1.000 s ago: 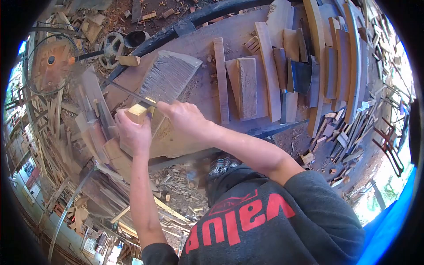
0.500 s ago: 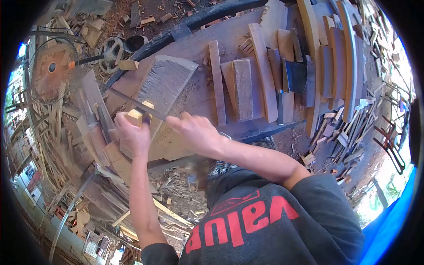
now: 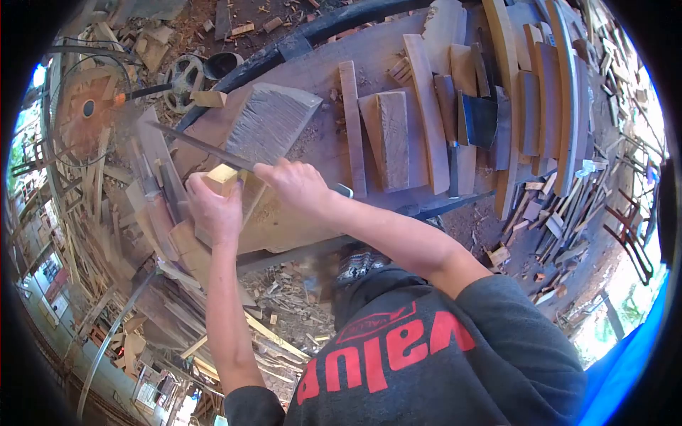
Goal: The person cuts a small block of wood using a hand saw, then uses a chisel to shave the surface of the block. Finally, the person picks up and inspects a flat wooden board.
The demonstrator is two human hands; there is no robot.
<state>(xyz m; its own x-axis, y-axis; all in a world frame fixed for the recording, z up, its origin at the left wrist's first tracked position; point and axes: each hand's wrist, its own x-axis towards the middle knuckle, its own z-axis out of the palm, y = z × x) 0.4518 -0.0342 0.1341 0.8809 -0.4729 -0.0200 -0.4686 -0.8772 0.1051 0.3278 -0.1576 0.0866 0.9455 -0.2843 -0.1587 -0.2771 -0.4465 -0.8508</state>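
My left hand (image 3: 219,213) is closed around a small pale yellow wood block (image 3: 222,175), holding it at the near left part of the bench. In my closed right hand (image 3: 293,186) is a long, narrow, dark metal tool (image 3: 202,146), its handle hidden by the fingers. The tool points up and to the left and overlaps the far side of the block in this view. Behind the block, a thick grey wood slab (image 3: 273,121) with a rough, grooved face lies on the workbench (image 3: 323,170). Sawdust is scattered on the wood around my hands.
Several wood strips (image 3: 426,113) and curved boards lie across the bench's right side. A wedge-shaped block (image 3: 393,138) rests nearer the middle. At the far left are a round fan (image 3: 88,108) and a metal wheel (image 3: 183,83). Scrap wood (image 3: 284,298) litters the ground below.
My right hand has moved slightly up and to the left, pushing the tool along past the block. My left hand keeps its hold on the block. The view has shifted a little.
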